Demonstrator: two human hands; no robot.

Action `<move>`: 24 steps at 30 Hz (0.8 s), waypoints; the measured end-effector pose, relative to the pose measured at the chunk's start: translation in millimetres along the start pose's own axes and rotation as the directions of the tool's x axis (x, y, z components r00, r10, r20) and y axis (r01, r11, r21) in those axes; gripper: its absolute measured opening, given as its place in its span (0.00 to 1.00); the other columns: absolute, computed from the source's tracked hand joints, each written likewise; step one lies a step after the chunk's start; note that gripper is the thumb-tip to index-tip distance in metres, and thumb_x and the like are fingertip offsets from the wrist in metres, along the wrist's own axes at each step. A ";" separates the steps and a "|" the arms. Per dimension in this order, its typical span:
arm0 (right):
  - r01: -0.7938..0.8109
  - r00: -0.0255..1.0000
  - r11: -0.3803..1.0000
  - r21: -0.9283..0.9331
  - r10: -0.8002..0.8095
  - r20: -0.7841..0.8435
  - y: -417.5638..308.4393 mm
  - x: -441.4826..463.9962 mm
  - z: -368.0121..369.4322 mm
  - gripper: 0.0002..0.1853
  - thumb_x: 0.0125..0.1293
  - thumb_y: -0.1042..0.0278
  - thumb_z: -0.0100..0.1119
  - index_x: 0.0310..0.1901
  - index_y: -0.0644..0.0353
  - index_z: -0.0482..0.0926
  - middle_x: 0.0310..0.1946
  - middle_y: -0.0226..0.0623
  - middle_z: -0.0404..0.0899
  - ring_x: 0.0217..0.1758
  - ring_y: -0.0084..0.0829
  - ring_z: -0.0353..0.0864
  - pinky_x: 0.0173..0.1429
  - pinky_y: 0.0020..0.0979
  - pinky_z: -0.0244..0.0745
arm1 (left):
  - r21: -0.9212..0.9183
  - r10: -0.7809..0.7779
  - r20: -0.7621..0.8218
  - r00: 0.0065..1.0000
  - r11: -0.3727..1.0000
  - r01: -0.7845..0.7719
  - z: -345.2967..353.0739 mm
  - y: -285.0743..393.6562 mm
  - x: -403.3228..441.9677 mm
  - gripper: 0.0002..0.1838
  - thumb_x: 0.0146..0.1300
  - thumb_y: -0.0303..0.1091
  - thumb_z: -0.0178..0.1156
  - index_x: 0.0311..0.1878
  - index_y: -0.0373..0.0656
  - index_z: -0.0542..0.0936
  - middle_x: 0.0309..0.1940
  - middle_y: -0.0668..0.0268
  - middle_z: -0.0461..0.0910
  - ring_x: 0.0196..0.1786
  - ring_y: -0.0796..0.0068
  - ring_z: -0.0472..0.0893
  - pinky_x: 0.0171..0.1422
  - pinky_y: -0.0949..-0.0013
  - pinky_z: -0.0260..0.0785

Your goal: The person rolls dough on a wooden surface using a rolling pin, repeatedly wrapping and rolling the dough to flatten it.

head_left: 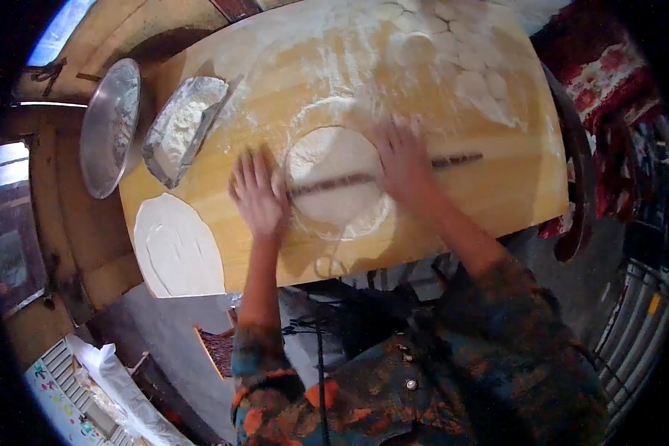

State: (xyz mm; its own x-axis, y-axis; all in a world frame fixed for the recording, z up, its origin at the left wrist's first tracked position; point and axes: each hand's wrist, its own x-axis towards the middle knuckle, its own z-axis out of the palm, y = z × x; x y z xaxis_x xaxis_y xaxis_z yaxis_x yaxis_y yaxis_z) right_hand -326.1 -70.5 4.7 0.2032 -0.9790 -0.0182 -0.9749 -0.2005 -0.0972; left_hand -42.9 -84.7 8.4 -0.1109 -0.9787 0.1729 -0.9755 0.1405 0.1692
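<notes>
Work board: wood, smooth with a slight sheen, matt under powdery flour at the far side. Central dough round and near-left dough sheet: smooth, matt, the sheet lightly creased. Rolling pin: apparently wood; finish blurred. Far-left basin: glossy metal. Sleeve at right: matt cloth.

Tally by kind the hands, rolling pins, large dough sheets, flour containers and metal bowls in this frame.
Hands: 2, left hand and right hand
Rolling pin: 1
Large dough sheets: 2, round sheet and left sheet
Flour container: 1
Metal bowl: 1
Total: 7
</notes>
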 end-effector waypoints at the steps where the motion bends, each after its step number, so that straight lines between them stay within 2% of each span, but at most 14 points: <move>1: 0.055 0.996 0.998 0.036 -0.057 0.066 -5.6 -34.8 -10.0 0.37 0.58 0.57 0.61 0.69 0.58 0.63 0.70 0.48 0.61 0.72 0.50 0.59 0.73 0.57 0.50 | -0.016 0.014 0.063 0.998 1.000 -0.013 -6.5 3.1 -28.2 0.30 0.72 0.49 0.40 0.72 0.46 0.63 0.74 0.56 0.59 0.76 0.53 0.55 0.77 0.49 0.41; 4: 0.092 0.985 0.994 0.056 -0.099 0.144 -9.4 -51.8 -13.1 0.36 0.60 0.55 0.59 0.69 0.56 0.63 0.69 0.48 0.62 0.71 0.51 0.60 0.73 0.56 0.49 | -0.064 0.039 0.183 0.982 0.998 -0.028 -22.3 9.0 -75.4 0.31 0.72 0.49 0.40 0.74 0.45 0.61 0.75 0.55 0.57 0.76 0.52 0.54 0.77 0.51 0.40; 5: 0.073 0.984 0.996 0.049 -0.080 0.158 -10.7 -55.6 -11.1 0.35 0.61 0.54 0.59 0.69 0.55 0.63 0.69 0.47 0.63 0.71 0.50 0.59 0.74 0.55 0.48 | -0.068 0.024 0.124 0.992 0.998 -0.016 -17.5 7.3 -62.5 0.31 0.72 0.48 0.40 0.73 0.44 0.61 0.74 0.55 0.58 0.76 0.52 0.55 0.76 0.50 0.41; 7: 0.009 1.000 1.000 -0.016 -0.009 -0.005 -4.3 1.8 -6.6 0.36 0.60 0.53 0.60 0.70 0.53 0.63 0.68 0.48 0.64 0.71 0.50 0.60 0.74 0.52 0.49 | -0.078 -0.015 -0.024 1.000 0.997 0.013 -1.2 3.1 -8.2 0.30 0.72 0.48 0.41 0.72 0.44 0.63 0.72 0.54 0.61 0.75 0.54 0.57 0.75 0.48 0.43; 9: -0.007 0.984 0.988 0.152 0.033 -0.173 6.4 51.1 -8.0 0.37 0.60 0.54 0.60 0.70 0.56 0.63 0.66 0.49 0.65 0.69 0.50 0.62 0.74 0.51 0.51 | -0.096 -0.068 -0.170 0.983 0.994 0.052 13.7 1.3 46.6 0.25 0.71 0.44 0.47 0.66 0.43 0.70 0.63 0.52 0.71 0.66 0.52 0.68 0.68 0.50 0.57; 10: -0.002 0.966 0.972 0.234 0.062 -0.249 8.7 61.6 -12.7 0.37 0.60 0.55 0.60 0.70 0.58 0.63 0.66 0.50 0.65 0.69 0.50 0.62 0.74 0.50 0.51 | -0.187 -0.017 -0.116 0.993 0.982 -0.005 13.5 3.4 60.8 0.22 0.70 0.42 0.49 0.62 0.43 0.72 0.59 0.52 0.73 0.61 0.51 0.71 0.64 0.51 0.60; 12: 0.083 0.988 0.965 0.250 -0.046 -0.149 15.1 47.1 -20.2 0.34 0.59 0.57 0.61 0.66 0.63 0.65 0.65 0.53 0.66 0.68 0.50 0.63 0.74 0.50 0.52 | -0.369 0.090 0.001 0.996 0.926 -0.083 12.4 6.4 72.1 0.16 0.67 0.37 0.54 0.55 0.43 0.76 0.49 0.53 0.77 0.53 0.50 0.76 0.56 0.53 0.67; 15: 0.176 0.984 0.972 0.156 -0.173 -0.030 34.4 1.4 -9.3 0.31 0.59 0.56 0.62 0.60 0.66 0.70 0.65 0.53 0.67 0.68 0.51 0.63 0.73 0.53 0.53 | -0.431 0.011 0.154 0.988 0.900 0.057 -11.9 34.9 40.0 0.11 0.64 0.34 0.58 0.48 0.43 0.78 0.42 0.54 0.77 0.45 0.49 0.77 0.48 0.55 0.71; 17: 0.209 0.977 0.974 0.087 -0.212 0.020 27.8 -38.5 -8.7 0.31 0.58 0.54 0.63 0.58 0.67 0.72 0.66 0.53 0.66 0.68 0.53 0.63 0.73 0.55 0.53 | -0.393 -0.160 0.262 0.952 0.883 0.257 -18.1 37.2 -0.5 0.11 0.63 0.34 0.58 0.47 0.44 0.77 0.39 0.55 0.77 0.44 0.50 0.77 0.48 0.54 0.71; 19: 0.238 0.969 0.969 0.063 -0.241 0.049 4.3 -80.9 -23.0 0.33 0.54 0.53 0.66 0.57 0.67 0.73 0.67 0.54 0.64 0.68 0.55 0.62 0.73 0.56 0.51 | -0.396 -0.210 0.234 0.949 0.871 0.290 -21.1 29.9 -59.0 0.12 0.63 0.35 0.58 0.48 0.44 0.77 0.41 0.55 0.77 0.47 0.50 0.76 0.50 0.53 0.69; 20: 0.167 0.985 0.981 0.097 -0.170 0.025 -3.0 -85.6 -20.1 0.31 0.54 0.54 0.66 0.55 0.66 0.73 0.67 0.54 0.64 0.69 0.54 0.62 0.73 0.56 0.52 | -0.400 -0.222 0.213 0.951 0.868 0.293 -16.7 24.6 -70.9 0.12 0.63 0.36 0.57 0.48 0.43 0.76 0.42 0.54 0.77 0.48 0.50 0.76 0.52 0.52 0.68; 22: 0.028 1.000 0.986 0.162 -0.026 -0.012 -19.9 -86.6 -15.9 0.28 0.53 0.57 0.66 0.53 0.65 0.74 0.66 0.53 0.64 0.70 0.51 0.61 0.73 0.56 0.53 | -0.145 -0.158 0.013 0.987 0.977 0.158 -4.2 5.1 -65.5 0.14 0.64 0.38 0.55 0.50 0.43 0.75 0.45 0.54 0.76 0.52 0.51 0.74 0.56 0.50 0.64; 23: -0.012 1.000 0.987 0.161 0.014 -0.012 -21.7 -72.2 -12.6 0.30 0.54 0.58 0.65 0.57 0.64 0.72 0.68 0.53 0.62 0.71 0.51 0.60 0.73 0.57 0.53 | -0.006 -0.110 -0.081 0.991 0.994 0.110 1.8 -5.2 -59.7 0.14 0.65 0.38 0.55 0.50 0.42 0.75 0.46 0.54 0.75 0.54 0.51 0.73 0.58 0.49 0.62; 24: -0.047 0.999 0.986 0.158 0.049 -0.008 -20.5 -48.9 -11.3 0.32 0.54 0.58 0.65 0.60 0.63 0.70 0.69 0.52 0.60 0.72 0.51 0.58 0.72 0.57 0.53 | -0.025 -0.117 -0.085 0.989 0.993 0.115 0.5 -9.4 -35.8 0.16 0.66 0.39 0.53 0.52 0.42 0.74 0.49 0.53 0.74 0.56 0.52 0.72 0.60 0.48 0.60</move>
State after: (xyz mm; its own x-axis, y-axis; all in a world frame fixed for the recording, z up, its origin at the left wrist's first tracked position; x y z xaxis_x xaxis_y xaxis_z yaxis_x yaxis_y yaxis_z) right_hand -317.1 -18.9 18.8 0.1546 -0.9879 -0.0147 -0.9565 -0.1460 -0.2525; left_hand -29.8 -51.1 0.1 0.0205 -0.9720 0.2341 -0.9767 0.0306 0.2126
